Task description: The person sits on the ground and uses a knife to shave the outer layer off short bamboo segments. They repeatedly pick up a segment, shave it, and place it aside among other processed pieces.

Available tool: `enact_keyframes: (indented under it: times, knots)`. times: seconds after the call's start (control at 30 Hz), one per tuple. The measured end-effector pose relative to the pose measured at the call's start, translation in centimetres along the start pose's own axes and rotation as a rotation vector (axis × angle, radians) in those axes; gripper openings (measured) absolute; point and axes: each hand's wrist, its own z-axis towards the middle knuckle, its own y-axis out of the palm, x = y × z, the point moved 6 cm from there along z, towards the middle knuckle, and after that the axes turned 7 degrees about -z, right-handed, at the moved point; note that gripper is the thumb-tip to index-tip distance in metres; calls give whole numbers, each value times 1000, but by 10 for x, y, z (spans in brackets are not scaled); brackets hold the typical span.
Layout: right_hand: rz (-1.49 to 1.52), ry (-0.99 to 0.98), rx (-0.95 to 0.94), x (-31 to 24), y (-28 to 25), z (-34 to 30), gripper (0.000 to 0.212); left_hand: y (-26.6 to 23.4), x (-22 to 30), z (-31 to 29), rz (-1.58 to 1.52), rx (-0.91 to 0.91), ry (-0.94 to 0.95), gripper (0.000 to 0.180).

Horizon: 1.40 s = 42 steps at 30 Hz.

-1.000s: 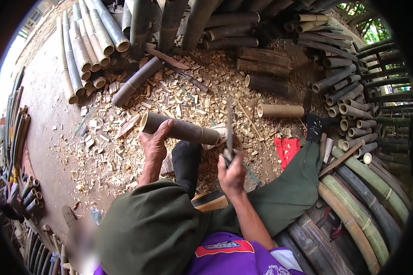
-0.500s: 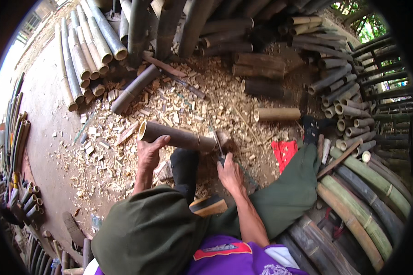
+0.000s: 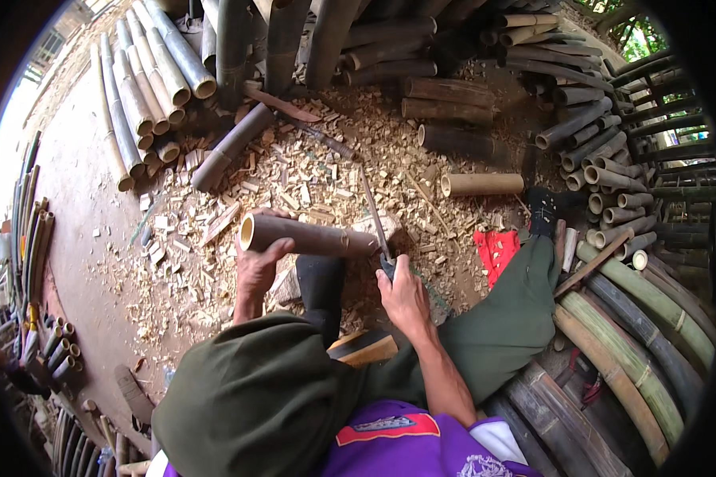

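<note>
A short dark bamboo section [image 3: 306, 236] lies nearly level in front of me, its pale cut mouth toward the left. My left hand [image 3: 258, 258] is closed round its left end, with the thumb along the near side and fingertips showing beyond it. At the other end, my right hand [image 3: 402, 290] grips the dark handle of a long narrow knife [image 3: 374, 208]. The blade points up and away, close beside the tube's right end. A pale block [image 3: 387, 225] sits just behind the blade. My sock-covered foot [image 3: 320, 286] is below the tube.
Wood chips [image 3: 318, 187] cover the ground. Beyond lie a dark bamboo piece [image 3: 232, 149], a flat machete-like blade [image 3: 282, 106] and a light bamboo tube [image 3: 482, 185]. A red cloth [image 3: 497, 253] is beside my right leg. Bamboo poles [image 3: 652, 314] are stacked at the right.
The bamboo section's right end now sits slightly lower and farther right. My left fingertips show beyond the tube. My right hand and knife have shifted slightly.
</note>
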Motion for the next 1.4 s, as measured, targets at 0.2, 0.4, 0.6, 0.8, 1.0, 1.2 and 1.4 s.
enact_keyframes:
  times: [0.2, 0.4, 0.6, 0.8, 1.0, 1.2, 1.4]
  knots:
    - [170, -135, 244, -12, -21, -5, 32, 16, 6, 4, 47, -135, -13, 66]
    - [-50, -35, 52, -13, -18, 0, 32, 22, 18, 2, 225, -226, -10, 66]
    - [155, -48, 206, 2, -11, -12, 30, 38, 16, -7, 143, -187, -63, 66]
    - [89, -13, 35, 0, -10, -2, 38, 32, 29, -7, 293, -260, -12, 65]
    - [-40, -22, 154, 39, 25, 1, 37, 52, 18, -10, 259, -379, -48, 66]
    - [138, 58, -45, 42, 24, 3, 45, 69, 61, -13, 292, -377, -48, 88]
    - [269, 89, 102, 68, 14, 6, 53, 123, 104, 26, 999, -774, -168, 66]
